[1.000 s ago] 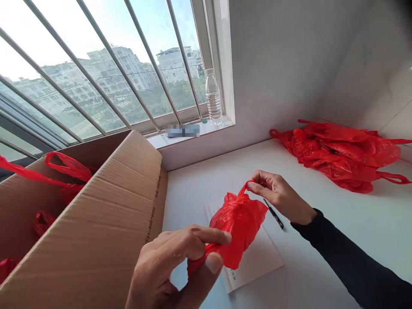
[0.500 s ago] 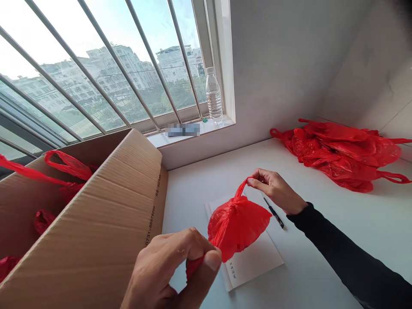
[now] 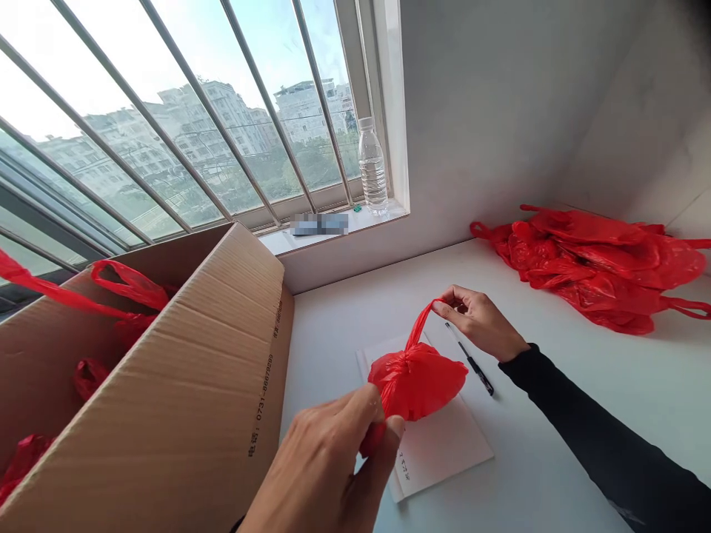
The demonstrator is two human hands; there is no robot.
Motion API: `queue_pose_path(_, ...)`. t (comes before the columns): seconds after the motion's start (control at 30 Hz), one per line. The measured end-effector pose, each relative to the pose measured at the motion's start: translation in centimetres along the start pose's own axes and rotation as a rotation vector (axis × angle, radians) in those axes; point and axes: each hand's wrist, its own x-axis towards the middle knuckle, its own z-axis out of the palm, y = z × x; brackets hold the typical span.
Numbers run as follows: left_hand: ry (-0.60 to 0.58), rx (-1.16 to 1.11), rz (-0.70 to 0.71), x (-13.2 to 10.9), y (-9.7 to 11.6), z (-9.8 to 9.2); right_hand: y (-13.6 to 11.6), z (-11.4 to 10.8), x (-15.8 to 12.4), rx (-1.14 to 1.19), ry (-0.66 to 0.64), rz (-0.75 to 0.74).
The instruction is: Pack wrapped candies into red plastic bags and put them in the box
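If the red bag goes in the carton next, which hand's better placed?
Likely the left hand: it's nearer the cardboard carton and pinches one end of the red plastic bag. The right hand pinches the opposite end, farther from the carton.

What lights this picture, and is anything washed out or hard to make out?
Head view: daylight enters through the metal-barred glass window, the sky washed out toward the left; head view: the flat, pixelated object on the white windowsill is unreadable; head view: the red plastic bag held by the left hand and right hand looks fairly sharp.
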Motion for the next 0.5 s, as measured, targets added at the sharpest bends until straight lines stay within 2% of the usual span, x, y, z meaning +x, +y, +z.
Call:
queue_pose_path(0.13, -0.03, -0.038, -0.121, 0.2, -0.6, 0.7, -0.3, -0.5, -0.4, -0.043, -0.063, 0.019)
queue_pose_path(0.23, -0.037, -0.072, -0.175, 0.1, -0.1, 0.7, -1.9, -0.8, -1.7, -0.18, -0.053, 0.017)
queue_pose_path(0.33, -0.006, -0.063, -0.17, 0.1, 1.2, 0.4, -4.3, -0.6, -3.8, -0.396, -0.06, -0.151)
queue_pose_path(0.43, 0.043, -0.082, -0.124, -1.0, 2.2, 0.3, -5.6, 0.1, -5.8, -0.524, -0.254, -0.327)
queue_pose_path(0.5, 0.179, -0.019, -0.105, -2.9, 2.2, 0.2, -5.5, 0.8, -6.5, -0.597, -0.397, -0.354)
